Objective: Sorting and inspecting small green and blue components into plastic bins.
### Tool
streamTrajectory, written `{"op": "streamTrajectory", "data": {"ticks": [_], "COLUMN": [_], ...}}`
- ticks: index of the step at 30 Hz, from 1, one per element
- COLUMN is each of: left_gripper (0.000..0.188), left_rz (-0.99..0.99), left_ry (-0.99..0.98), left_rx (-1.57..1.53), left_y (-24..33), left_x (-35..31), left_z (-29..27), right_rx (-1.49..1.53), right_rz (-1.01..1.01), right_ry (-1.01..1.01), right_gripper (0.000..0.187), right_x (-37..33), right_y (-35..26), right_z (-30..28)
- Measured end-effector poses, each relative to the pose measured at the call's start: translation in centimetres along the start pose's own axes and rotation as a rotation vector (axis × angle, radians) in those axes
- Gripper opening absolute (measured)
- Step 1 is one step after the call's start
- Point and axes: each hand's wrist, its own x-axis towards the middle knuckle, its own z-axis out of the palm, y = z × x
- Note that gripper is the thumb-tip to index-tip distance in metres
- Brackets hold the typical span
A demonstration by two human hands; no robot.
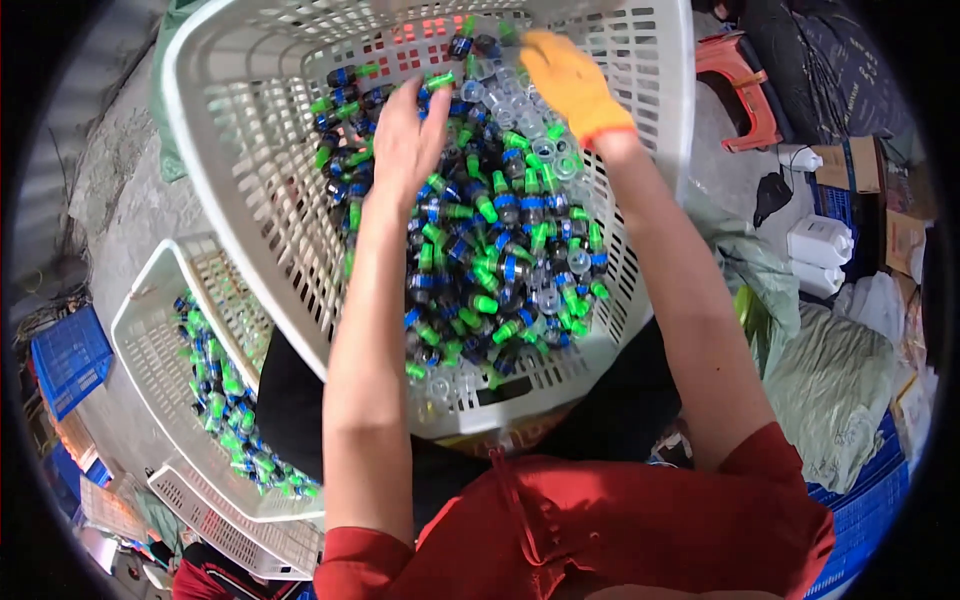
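In the upper middle of a large white plastic basket, my bare left hand has its thumb and fingers closed around a small green-capped bottle. My right hand, in an orange knit glove, reaches over the basket's far right part. Its fingertips are smeared by motion, so whether they grip anything is unclear. Below and between the hands lies a heap of small dark bottles with blue bands and green caps. Clear plastic cups or caps lie among them, mostly close to the gloved hand.
On the left stands a second white basket of similar green-capped bottles. Behind it are a blue crate and another white basket. To the right are a red plastic stool, white jugs and a pale green sack.
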Motion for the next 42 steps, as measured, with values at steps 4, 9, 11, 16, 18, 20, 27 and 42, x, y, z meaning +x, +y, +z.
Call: {"op": "streamTrajectory", "data": {"ticks": [4,9,11,16,18,20,27,42], "left_gripper": [0.063,0.069,0.07,0.076,0.076,0.077,0.076,0.058], "left_rz": [0.161,-0.04,-0.111,-0.065,-0.066,-0.052,-0.091,0.244], "left_ry": [-0.13,-0.272,-0.334,-0.388,-0.511,-0.632,-0.674,0.038], "left_rx": [0.147,0.318,0.365,0.319,0.321,0.322,0.492,0.552], "left_y": [-2.1,-3.8,-3.8,-5.2,-5.4,-5.0,-3.6,-0.1], "left_x": [9.6,11.6,11.2,8.1,8.0,7.6,-0.4,-29.1], "left_z": [5.1,8.2,8.5,8.1,8.0,7.9,5.3,-0.6], "right_rx": [-0.236,-0.274,-0.281,-0.317,-0.264,-0.217,-0.076,-0.075], "right_rz": [0.127,0.174,0.203,0.012,0.053,0.096,-0.054,-0.309], "right_ry": [-0.204,-0.428,-0.471,-0.436,-0.553,-0.655,-0.609,-0.065], "right_gripper": [0.046,0.047,0.048,0.056,0.055,0.053,0.055,0.03], "right_x": [7.4,6.6,5.6,4.2,4.2,3.8,-5.2,-23.8], "right_y": [5.4,5.7,5.5,5.1,6.2,7.0,2.4,-2.5], "right_z": [5.1,7.4,7.1,5.7,5.9,5.7,3.1,-5.1]}}
